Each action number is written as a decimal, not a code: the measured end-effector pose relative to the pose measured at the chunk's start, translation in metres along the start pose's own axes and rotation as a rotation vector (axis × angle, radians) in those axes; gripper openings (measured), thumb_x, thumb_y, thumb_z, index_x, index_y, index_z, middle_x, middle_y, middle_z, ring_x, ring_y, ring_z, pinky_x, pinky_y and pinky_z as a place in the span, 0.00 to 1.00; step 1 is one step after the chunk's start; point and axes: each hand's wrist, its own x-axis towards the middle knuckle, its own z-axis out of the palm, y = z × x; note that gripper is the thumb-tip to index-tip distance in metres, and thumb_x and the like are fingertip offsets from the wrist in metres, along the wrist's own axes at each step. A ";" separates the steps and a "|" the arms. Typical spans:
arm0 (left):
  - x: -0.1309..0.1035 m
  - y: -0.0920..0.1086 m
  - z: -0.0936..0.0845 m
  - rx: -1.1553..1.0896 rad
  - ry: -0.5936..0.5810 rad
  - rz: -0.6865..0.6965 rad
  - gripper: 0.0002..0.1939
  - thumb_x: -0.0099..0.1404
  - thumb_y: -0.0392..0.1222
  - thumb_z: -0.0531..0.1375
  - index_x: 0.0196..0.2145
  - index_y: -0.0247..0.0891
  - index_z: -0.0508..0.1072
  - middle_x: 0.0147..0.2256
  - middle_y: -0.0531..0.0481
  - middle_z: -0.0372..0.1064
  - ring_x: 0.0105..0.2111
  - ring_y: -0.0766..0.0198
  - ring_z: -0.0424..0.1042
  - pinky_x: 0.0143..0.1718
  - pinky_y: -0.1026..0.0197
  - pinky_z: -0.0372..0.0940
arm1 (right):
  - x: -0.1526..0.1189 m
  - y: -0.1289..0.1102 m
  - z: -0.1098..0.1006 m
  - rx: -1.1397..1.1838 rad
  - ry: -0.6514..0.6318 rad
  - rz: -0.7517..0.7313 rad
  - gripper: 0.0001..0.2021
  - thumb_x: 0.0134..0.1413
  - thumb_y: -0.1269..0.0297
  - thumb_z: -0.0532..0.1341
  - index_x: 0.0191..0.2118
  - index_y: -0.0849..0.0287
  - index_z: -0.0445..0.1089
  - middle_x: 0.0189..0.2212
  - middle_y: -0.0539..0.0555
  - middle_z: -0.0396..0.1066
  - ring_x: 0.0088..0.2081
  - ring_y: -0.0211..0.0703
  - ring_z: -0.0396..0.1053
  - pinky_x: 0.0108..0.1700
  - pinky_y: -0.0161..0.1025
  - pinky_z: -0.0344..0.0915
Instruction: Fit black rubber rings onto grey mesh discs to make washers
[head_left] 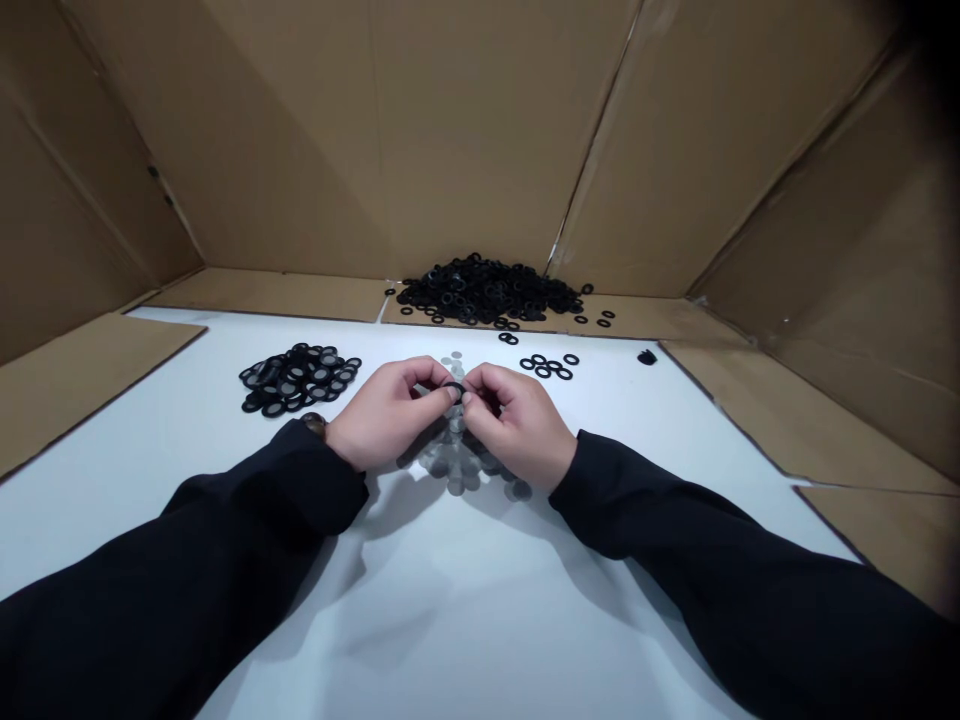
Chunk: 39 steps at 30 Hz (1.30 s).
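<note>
Between my two hands, over the middle of the white table, is a small black ring (455, 387). My left hand (397, 408) pinches its left side with thumb and forefinger. On the right side, my right hand (521, 420) grips it the same way, its other fingers curled in. Whether a disc sits inside the ring is hidden by the fingertips. Below the hands lie several thin grey translucent discs (454, 470), partly covered by them. To the left of my left hand is a heap of black rings with grey discs in their centres (300, 378).
A large pile of black rings (487, 290) rests against the cardboard back wall (465, 130). Several loose rings (551, 367) lie beyond my right hand. Farther right sits a small black lump (646, 356). Cardboard walls enclose the white table (465, 600) at left, back and right.
</note>
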 end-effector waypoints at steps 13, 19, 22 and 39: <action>0.000 -0.003 0.000 -0.008 0.000 -0.022 0.07 0.61 0.42 0.59 0.31 0.35 0.71 0.25 0.55 0.64 0.23 0.70 0.60 0.23 0.67 0.57 | -0.003 0.001 0.002 0.081 0.033 0.046 0.04 0.59 0.65 0.56 0.34 0.59 0.66 0.25 0.48 0.64 0.26 0.36 0.60 0.30 0.35 0.59; 0.000 -0.001 0.001 0.044 0.021 0.021 0.06 0.60 0.41 0.59 0.30 0.35 0.71 0.26 0.55 0.65 0.24 0.70 0.61 0.25 0.66 0.58 | -0.003 0.001 0.003 0.102 0.005 0.052 0.04 0.59 0.65 0.56 0.35 0.58 0.65 0.27 0.48 0.65 0.28 0.36 0.62 0.31 0.35 0.59; 0.000 0.001 0.001 0.093 0.020 0.015 0.05 0.59 0.40 0.59 0.30 0.35 0.71 0.25 0.55 0.65 0.23 0.70 0.61 0.24 0.67 0.57 | -0.003 0.000 0.003 0.106 0.003 0.057 0.03 0.59 0.66 0.56 0.35 0.58 0.65 0.26 0.48 0.64 0.27 0.36 0.61 0.30 0.35 0.59; 0.001 0.001 0.000 -0.027 0.077 -0.035 0.08 0.60 0.43 0.60 0.32 0.36 0.70 0.25 0.56 0.65 0.22 0.71 0.60 0.24 0.66 0.57 | -0.004 0.001 0.004 0.161 -0.018 0.108 0.08 0.60 0.60 0.57 0.35 0.58 0.67 0.27 0.49 0.66 0.28 0.36 0.62 0.30 0.35 0.60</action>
